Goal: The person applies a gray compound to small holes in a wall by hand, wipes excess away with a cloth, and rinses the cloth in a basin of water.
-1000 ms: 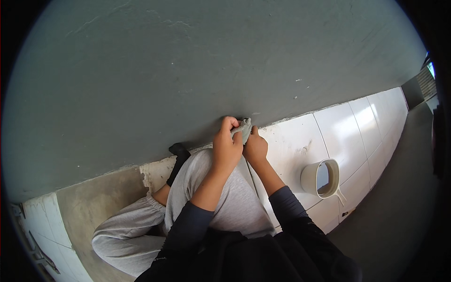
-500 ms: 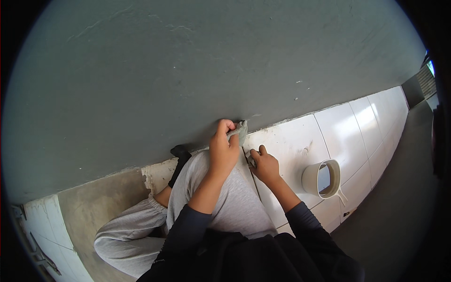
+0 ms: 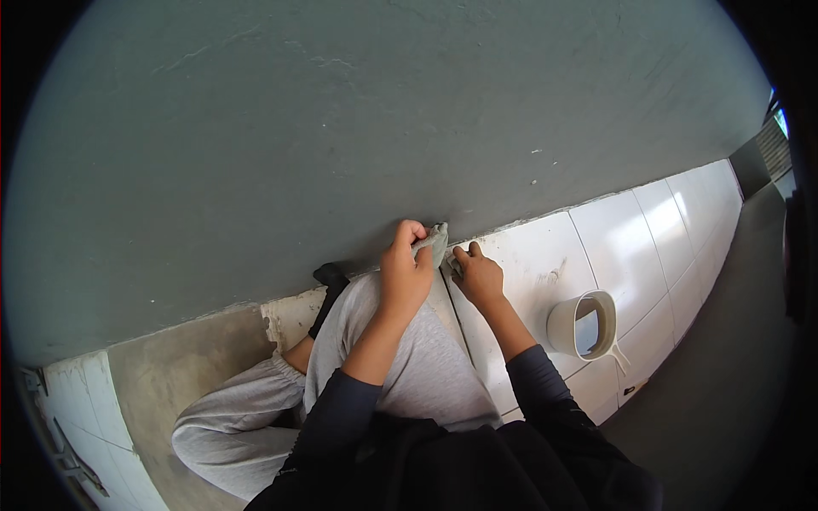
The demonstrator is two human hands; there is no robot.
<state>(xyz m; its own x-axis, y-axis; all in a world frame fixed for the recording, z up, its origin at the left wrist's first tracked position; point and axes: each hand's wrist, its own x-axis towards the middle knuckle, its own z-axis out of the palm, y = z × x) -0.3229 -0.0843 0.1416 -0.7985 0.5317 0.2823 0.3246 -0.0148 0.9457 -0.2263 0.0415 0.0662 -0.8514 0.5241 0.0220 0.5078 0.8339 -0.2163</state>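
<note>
My left hand is closed around a limp grey-green cloth-like piece, perhaps a rag or a small bag. It holds the piece upright by the foot of the grey wall, above the tile edge. Close beside it on the right, my right hand is low over the white tile, fingers bent together near the dark joint between two tiles. A small greyish thing shows at its fingertips, mostly hidden, so its kind is unclear.
A cream water dipper with a handle and liquid inside stands on the tiles to the right. The grey wall rises ahead. Left of my bent legs lies a bare concrete strip, with more tiles beyond.
My right hand has moved slightly up and left, toward the wall and the grey-green piece. The left hand keeps its hold, almost unmoved.
</note>
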